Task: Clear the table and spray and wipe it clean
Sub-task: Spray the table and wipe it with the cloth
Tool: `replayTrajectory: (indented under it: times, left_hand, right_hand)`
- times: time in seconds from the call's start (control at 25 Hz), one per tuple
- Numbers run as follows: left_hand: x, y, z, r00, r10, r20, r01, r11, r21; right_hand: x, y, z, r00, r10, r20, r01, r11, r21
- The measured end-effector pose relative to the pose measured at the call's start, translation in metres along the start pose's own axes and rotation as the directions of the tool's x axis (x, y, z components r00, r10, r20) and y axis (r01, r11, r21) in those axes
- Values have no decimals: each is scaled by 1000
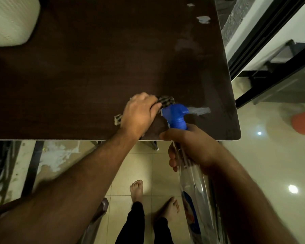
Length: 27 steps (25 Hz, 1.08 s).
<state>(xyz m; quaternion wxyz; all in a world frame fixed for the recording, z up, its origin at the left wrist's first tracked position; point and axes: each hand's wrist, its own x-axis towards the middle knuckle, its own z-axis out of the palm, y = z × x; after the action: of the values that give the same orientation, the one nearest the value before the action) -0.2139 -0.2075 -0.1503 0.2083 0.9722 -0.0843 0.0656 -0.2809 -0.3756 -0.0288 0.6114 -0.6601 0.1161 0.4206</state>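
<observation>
Table (77, 76) of dark brown wood, with pale worn patches near its right edge, fills the upper view. A clear plastic spray bottle with a blue trigger head (176, 117) is held by the right hand (192, 148), fingers curled round its neck. A checkered cloth (165, 101) is pressed on the tabletop near the front edge by the left hand (139, 113), fingers bent over it.

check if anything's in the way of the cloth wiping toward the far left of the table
Mostly open dark table ahead of the cloth under the left hand; only a white object sits on the far left corner.
</observation>
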Motion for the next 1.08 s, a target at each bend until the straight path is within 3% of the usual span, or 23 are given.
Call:
replayTrajectory:
  times: [0.32,0.8,0.92,1.04,1.08]
  left_hand:
    - [-48,15,-5,995,30,98,-28,999,-21]
    - [-57,18,-6,989,98,114,-90,993,-72]
    - [-62,24,-15,963,133,236,-112,989,-101]
    - [-62,21,-31,847,256,466,-203,966,-161]
    - [-53,14,-37,831,270,486,-206,962,-181]
  right_hand:
    - [-8,1,1,1000,-1,14,1,1000,-5]
    - [-18,14,-13,1000,2,-10,-1,998,61]
    - [-16,15,-19,1000,-10,-17,11,997,76]
    - [-14,18,-31,999,-36,-20,38,994,98]
    - [-14,18,-36,999,-39,-18,41,993,111]
